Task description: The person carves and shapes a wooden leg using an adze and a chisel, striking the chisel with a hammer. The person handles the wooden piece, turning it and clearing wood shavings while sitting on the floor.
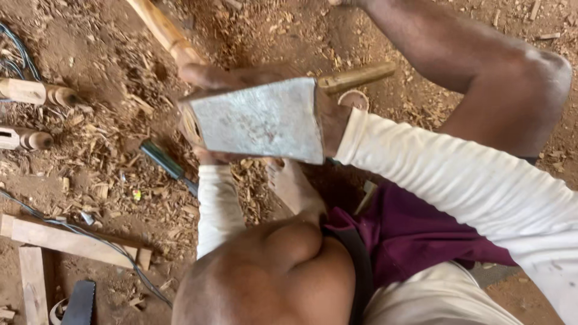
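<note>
A broad grey axe blade (259,123) on a wooden handle (355,77) fills the centre, the right hand (334,117) closed around the handle just behind it. The left hand (201,153), mostly hidden beneath the blade, grips a pale wooden piece (165,30) above a chip-strewn dirt floor (96,174).

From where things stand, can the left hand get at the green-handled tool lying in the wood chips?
Probably yes, once it lets go. The left hand is gripping the wooden piece under the axe blade. The green-handled tool lies close beside it on the chips, with nothing over it.
</note>
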